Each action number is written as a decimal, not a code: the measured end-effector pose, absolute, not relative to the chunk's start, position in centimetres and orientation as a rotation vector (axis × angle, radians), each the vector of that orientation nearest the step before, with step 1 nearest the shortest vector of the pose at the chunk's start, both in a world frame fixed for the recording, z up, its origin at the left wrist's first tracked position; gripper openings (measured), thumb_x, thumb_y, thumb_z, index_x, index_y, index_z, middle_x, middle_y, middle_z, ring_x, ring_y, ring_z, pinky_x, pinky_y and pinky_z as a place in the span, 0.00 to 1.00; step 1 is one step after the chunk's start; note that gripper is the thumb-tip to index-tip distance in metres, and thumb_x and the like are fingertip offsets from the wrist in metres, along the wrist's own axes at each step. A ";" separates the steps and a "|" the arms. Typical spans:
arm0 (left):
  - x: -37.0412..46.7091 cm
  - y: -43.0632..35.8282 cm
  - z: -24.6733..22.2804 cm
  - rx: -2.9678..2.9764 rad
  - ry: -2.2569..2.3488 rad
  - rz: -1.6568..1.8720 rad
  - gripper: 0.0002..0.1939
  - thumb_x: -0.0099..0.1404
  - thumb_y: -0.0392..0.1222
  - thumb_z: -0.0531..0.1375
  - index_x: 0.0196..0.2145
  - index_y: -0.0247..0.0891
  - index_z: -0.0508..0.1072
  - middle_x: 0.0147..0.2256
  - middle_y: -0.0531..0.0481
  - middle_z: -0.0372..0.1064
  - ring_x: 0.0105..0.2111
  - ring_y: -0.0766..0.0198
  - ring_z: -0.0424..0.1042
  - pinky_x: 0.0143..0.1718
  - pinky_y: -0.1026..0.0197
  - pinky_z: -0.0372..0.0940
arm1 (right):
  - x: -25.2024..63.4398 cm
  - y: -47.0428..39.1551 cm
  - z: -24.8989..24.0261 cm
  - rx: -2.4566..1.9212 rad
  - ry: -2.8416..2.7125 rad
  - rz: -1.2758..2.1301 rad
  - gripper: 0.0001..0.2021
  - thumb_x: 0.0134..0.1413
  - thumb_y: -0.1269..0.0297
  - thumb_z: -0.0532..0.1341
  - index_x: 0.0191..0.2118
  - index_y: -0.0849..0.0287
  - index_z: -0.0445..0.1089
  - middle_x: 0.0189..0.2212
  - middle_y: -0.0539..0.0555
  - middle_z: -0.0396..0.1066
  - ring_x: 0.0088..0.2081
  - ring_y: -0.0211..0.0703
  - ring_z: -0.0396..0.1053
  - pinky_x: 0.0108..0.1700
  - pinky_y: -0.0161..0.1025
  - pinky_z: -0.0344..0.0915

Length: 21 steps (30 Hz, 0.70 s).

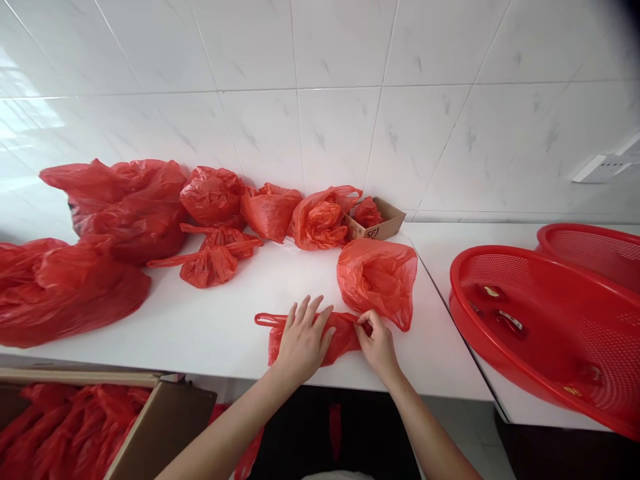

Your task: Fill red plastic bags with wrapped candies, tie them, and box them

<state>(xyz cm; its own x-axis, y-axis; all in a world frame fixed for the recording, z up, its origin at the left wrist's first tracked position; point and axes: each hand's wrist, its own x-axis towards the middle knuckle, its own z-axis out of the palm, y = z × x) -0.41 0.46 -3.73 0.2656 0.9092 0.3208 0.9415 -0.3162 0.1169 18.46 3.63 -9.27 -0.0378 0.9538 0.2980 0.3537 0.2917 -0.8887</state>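
Note:
A red plastic bag [344,333] lies flat near the table's front edge, its handle loop stretching to the left. My left hand [304,340] rests on the bag with its fingers spread and covers the bag's middle. At the bag's right end, my right hand [379,343] pinches its corner between thumb and fingers. Just behind my right hand is a puffed-up red bag [379,277] with its mouth facing me. Farther left on the table sits a small knotted red bag [210,263].
Several filled red bags [273,210] line the tiled wall, beside a small cardboard box [387,229]. On the right, a large red basket [530,360] holds a few small wrapped items. A carton [165,413] of red bags stands at lower left.

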 end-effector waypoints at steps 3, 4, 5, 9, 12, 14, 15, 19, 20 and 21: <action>0.6 1.2 -5.7 -2.462 -1.836 -0.366 0.22 0.71 0.45 0.49 0.60 0.42 0.65 0.61 0.43 0.62 0.61 0.42 0.59 0.58 0.37 0.57 | 18.4 3.4 -9.0 -1.235 -1.585 0.760 0.06 0.58 0.61 0.56 0.35 0.56 0.60 0.32 0.52 0.67 0.35 0.42 0.67 0.40 0.39 0.65; 0.5 1.5 -6.2 -2.464 -1.842 -0.362 0.23 0.71 0.44 0.49 0.61 0.42 0.64 0.61 0.43 0.62 0.61 0.42 0.59 0.58 0.36 0.57 | 18.4 3.3 -9.0 -1.232 -1.562 0.779 0.07 0.59 0.59 0.56 0.37 0.56 0.60 0.34 0.53 0.68 0.37 0.43 0.68 0.40 0.39 0.65; 0.3 1.6 -6.6 -2.470 -1.843 -0.352 0.23 0.71 0.42 0.49 0.62 0.42 0.63 0.62 0.43 0.61 0.61 0.42 0.59 0.58 0.36 0.57 | 18.4 3.2 -8.9 -1.228 -1.531 0.810 0.08 0.60 0.58 0.56 0.40 0.56 0.60 0.37 0.54 0.69 0.39 0.43 0.68 0.41 0.39 0.66; -0.6 1.5 -7.1 -2.507 -1.837 -0.319 0.25 0.70 0.40 0.48 0.64 0.44 0.59 0.64 0.47 0.57 0.63 0.45 0.56 0.60 0.38 0.55 | 18.6 3.5 -9.1 -1.246 -1.459 0.916 0.13 0.65 0.54 0.49 0.46 0.55 0.62 0.44 0.57 0.70 0.45 0.46 0.70 0.46 0.43 0.67; -0.7 1.1 -7.1 -2.520 -1.836 -0.315 0.25 0.70 0.41 0.48 0.64 0.46 0.58 0.65 0.48 0.55 0.64 0.46 0.55 0.61 0.38 0.54 | 18.8 4.0 -9.4 -1.269 -1.471 0.913 0.14 0.65 0.56 0.48 0.48 0.55 0.63 0.46 0.59 0.72 0.47 0.47 0.71 0.49 0.46 0.67; -0.6 0.9 -7.2 -2.515 -1.843 -0.319 0.25 0.70 0.41 0.48 0.64 0.45 0.59 0.65 0.47 0.56 0.64 0.46 0.54 0.61 0.38 0.54 | 18.7 4.3 -9.6 -1.246 -1.503 0.918 0.12 0.63 0.58 0.51 0.48 0.55 0.63 0.45 0.58 0.73 0.47 0.47 0.72 0.50 0.46 0.67; -0.5 0.9 -7.3 -2.512 -1.845 -0.323 0.25 0.70 0.40 0.48 0.64 0.45 0.59 0.64 0.47 0.56 0.64 0.45 0.55 0.61 0.38 0.54 | 18.6 4.3 -9.6 -1.234 -1.525 0.918 0.12 0.61 0.59 0.53 0.48 0.55 0.64 0.45 0.58 0.73 0.47 0.47 0.72 0.50 0.46 0.67; -0.5 0.7 -7.5 -2.509 -1.831 -0.350 0.25 0.70 0.41 0.48 0.63 0.46 0.60 0.64 0.49 0.57 0.64 0.47 0.55 0.61 0.40 0.54 | 18.1 4.0 -9.5 -1.255 -1.627 0.875 0.14 0.57 0.64 0.56 0.49 0.54 0.66 0.46 0.56 0.73 0.46 0.46 0.72 0.51 0.46 0.68; -0.7 0.6 -7.4 -2.512 -1.822 -0.358 0.24 0.71 0.42 0.48 0.63 0.47 0.60 0.64 0.49 0.58 0.64 0.48 0.55 0.61 0.41 0.54 | 18.0 3.8 -9.4 -1.259 -1.654 0.855 0.14 0.56 0.64 0.57 0.49 0.54 0.66 0.46 0.56 0.74 0.46 0.46 0.72 0.51 0.46 0.68; -1.1 0.6 -7.2 -2.514 -1.813 -0.367 0.24 0.71 0.44 0.48 0.63 0.46 0.60 0.63 0.49 0.58 0.63 0.49 0.56 0.61 0.43 0.55 | 18.0 3.7 -9.3 -1.257 -1.681 0.837 0.14 0.56 0.65 0.57 0.49 0.54 0.67 0.46 0.55 0.74 0.46 0.46 0.72 0.51 0.46 0.68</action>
